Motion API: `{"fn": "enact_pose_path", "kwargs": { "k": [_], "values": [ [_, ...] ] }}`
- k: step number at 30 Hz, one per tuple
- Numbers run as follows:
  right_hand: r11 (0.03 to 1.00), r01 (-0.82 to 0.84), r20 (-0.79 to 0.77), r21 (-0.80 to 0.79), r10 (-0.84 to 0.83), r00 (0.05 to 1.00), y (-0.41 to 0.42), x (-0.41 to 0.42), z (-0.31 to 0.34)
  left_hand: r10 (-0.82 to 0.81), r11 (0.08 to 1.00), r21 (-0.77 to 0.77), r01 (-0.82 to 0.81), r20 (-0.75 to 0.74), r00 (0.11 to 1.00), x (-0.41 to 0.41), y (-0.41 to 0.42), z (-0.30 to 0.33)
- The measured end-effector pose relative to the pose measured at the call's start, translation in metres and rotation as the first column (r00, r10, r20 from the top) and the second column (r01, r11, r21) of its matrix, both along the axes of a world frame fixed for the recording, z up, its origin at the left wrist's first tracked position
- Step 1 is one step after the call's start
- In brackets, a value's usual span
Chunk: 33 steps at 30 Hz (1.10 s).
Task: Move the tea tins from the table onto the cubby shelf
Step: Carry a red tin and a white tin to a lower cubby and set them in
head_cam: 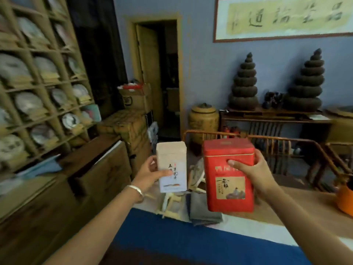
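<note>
Left hand (150, 174) grips a tall pale rectangular tea tin (172, 167) upright while the right hand (254, 173) clamps a larger red metal tea tin (228, 175), both lifted above the desk (298, 205), presumably bound for the wooden cubby shelf (38, 83) far to their left.

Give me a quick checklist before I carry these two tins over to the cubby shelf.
1. Left hand grips the white tin: ok, thumb on its front.
2. Right hand grips the red tin: ok, thumb on front, fingers round the side.
3. Both tins upright, lids on: ok.
4. Tins lifted off the table: ok.
5. Cubby shelf in sight: ok, at left.
6. Free cubby for them: cannot tell; the visible ones hold round discs, and the view is blurred.
</note>
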State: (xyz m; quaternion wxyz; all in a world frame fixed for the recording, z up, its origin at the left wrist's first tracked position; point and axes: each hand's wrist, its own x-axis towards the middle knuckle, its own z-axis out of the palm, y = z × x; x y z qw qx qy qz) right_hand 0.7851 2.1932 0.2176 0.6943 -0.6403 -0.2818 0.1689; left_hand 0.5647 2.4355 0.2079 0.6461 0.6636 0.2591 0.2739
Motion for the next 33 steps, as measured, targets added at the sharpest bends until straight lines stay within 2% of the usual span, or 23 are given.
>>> {"fn": "enact_pose_path", "kwargs": {
  "k": [7,12,20,24,29,33],
  "values": [
    [0.96,-0.279,0.047,0.018,0.278,0.959,0.124,-0.145,0.043,0.357,0.934,-0.021,-0.356,0.041,0.933,-0.212,0.028,0.033],
    [0.857,-0.514,0.086,0.044,0.509,0.857,0.202,-0.301,0.08,0.552,0.832,0.027,-0.554,0.046,0.832,-0.394,0.024,0.051],
    [0.567,-0.823,0.079,0.036,0.819,0.568,0.271,-0.609,0.083,0.827,0.555,0.095,-0.827,0.048,0.56,-0.696,-0.037,0.061],
    [0.453,-0.891,0.077,0.029,0.888,0.454,0.286,-0.747,0.074,0.906,0.418,0.12,-0.9,0.015,0.423,-0.824,-0.08,0.06],
    [0.327,-0.945,0.069,0.015,0.942,0.327,0.305,-0.874,0.066,0.97,0.241,0.083,-0.967,0.015,0.243,-0.933,-0.116,0.053],
    [0.281,-0.959,0.084,0.031,0.955,0.283,0.328,-0.955,0.065,0.987,0.161,0.081,-0.984,0.011,0.163,-0.992,-0.12,0.047]
  ]
}}
